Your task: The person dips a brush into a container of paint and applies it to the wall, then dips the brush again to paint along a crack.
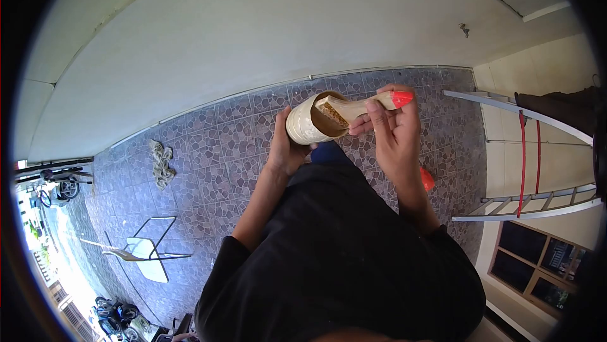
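My left hand (288, 143) is wrapped round a cream paint-smeared can (302, 125), which is tilted with its mouth toward the right. A paintbrush (360, 108) with a pale wooden handle and a red tip is in my right hand (397, 130), its fingers closed on the handle. The brush head is at the can's mouth, partly inside the rim. How much paint the can holds is hard to make out.
An aluminium ladder (525, 206) with red straps stands at the right. A folding chair (148, 256) and a crumpled cloth (162, 164) are on the tiled floor to the left. A red object (426, 179) lies beside my right forearm. A tap (465, 30) juts from the wall.
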Motion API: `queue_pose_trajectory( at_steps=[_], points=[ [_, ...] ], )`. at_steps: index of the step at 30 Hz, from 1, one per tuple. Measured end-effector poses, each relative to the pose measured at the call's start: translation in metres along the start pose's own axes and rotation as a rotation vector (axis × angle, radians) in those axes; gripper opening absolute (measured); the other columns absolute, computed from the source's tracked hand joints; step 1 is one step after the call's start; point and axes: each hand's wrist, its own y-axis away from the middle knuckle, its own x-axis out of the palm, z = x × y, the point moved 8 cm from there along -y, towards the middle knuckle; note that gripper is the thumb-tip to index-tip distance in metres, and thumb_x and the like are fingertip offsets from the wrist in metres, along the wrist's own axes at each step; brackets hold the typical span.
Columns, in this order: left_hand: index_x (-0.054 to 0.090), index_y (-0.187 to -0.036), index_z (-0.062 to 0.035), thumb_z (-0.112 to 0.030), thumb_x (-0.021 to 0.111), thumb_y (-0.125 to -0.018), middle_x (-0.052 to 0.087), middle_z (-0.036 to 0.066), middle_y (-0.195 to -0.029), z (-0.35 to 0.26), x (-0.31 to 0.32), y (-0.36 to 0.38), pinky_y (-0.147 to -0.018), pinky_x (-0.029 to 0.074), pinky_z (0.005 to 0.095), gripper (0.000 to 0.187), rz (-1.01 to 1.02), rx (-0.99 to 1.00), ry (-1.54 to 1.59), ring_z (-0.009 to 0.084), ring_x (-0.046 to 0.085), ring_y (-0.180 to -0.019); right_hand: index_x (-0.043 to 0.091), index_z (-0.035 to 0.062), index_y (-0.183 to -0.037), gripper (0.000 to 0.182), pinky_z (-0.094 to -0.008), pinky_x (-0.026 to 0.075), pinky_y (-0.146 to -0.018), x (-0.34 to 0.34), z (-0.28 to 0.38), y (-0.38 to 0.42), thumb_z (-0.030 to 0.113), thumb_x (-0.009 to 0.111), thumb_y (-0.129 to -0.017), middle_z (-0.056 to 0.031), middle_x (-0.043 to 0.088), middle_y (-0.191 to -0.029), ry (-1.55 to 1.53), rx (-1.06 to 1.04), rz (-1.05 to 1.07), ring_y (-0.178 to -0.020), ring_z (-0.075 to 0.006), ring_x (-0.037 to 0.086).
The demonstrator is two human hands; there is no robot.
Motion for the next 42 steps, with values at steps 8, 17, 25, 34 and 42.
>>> queue_pose_trajectory(
  at_steps=[8, 17, 25, 34, 42],
  points=[
    [0.061, -0.128, -0.0138, -0.058, 0.035, -0.107, 0.071, 0.003, -0.110, -0.002, 0.006, -0.007, -0.059, 0.053, 0.0305, 0.055, 0.016, 0.017, -0.028, 0.0165, 0.069, -0.092, 0.059, -0.0047, -0.110, 0.012, -0.0293, 0.061, -0.069, -0.008, 0.008, 0.002, 0.004, 0.062, -0.103, -0.0144, 0.067, -0.102, 0.068, -0.071, 0.012, -0.079, -0.0168, 0.071],
    [0.062, -0.127, -0.0136, -0.058, 0.035, -0.107, 0.071, 0.003, -0.110, -0.001, 0.016, -0.018, -0.060, 0.052, 0.0301, 0.056, 0.050, -0.008, -0.030, 0.0158, 0.069, -0.094, 0.054, -0.0030, -0.116, 0.017, -0.0299, 0.056, -0.078, -0.017, 0.016, -0.003, 0.011, 0.058, -0.106, -0.0135, 0.068, -0.101, 0.222, -0.200, -0.077, -0.091, -0.0168, 0.070],
    [0.063, -0.125, -0.0124, -0.057, 0.035, -0.106, 0.072, 0.003, -0.106, -0.004, 0.026, -0.029, -0.060, 0.051, 0.0298, 0.056, 0.069, -0.021, -0.057, 0.0161, 0.069, -0.093, 0.051, -0.0018, -0.114, 0.022, -0.0268, 0.055, -0.078, -0.033, -0.016, -0.024, 0.010, 0.065, -0.103, -0.0100, 0.064, -0.100, 0.012, 0.011, -0.076, -0.091, -0.0116, 0.065],
    [0.063, -0.128, -0.0121, -0.060, 0.037, -0.104, 0.072, 0.004, -0.110, -0.018, 0.040, -0.035, -0.074, 0.054, 0.0359, 0.059, 0.014, -0.026, -0.127, 0.0181, 0.068, -0.096, 0.067, -0.0064, -0.107, 0.026, -0.0261, 0.058, -0.074, -0.040, -0.016, -0.041, 0.006, 0.081, -0.089, -0.0112, 0.073, -0.093, 0.268, 0.193, 0.043, -0.085, -0.0111, 0.069],
    [0.063, -0.126, -0.0129, -0.060, 0.037, -0.104, 0.071, 0.004, -0.111, -0.028, 0.037, -0.051, -0.071, 0.053, 0.0347, 0.058, 0.039, -0.022, -0.167, 0.0182, 0.068, -0.094, 0.076, -0.0047, -0.106, 0.021, -0.0247, 0.056, -0.070, -0.025, 0.002, -0.049, 0.011, 0.078, -0.092, -0.0087, 0.078, -0.089, 0.445, 0.138, 0.089, -0.079, -0.0087, 0.070]
  ],
)
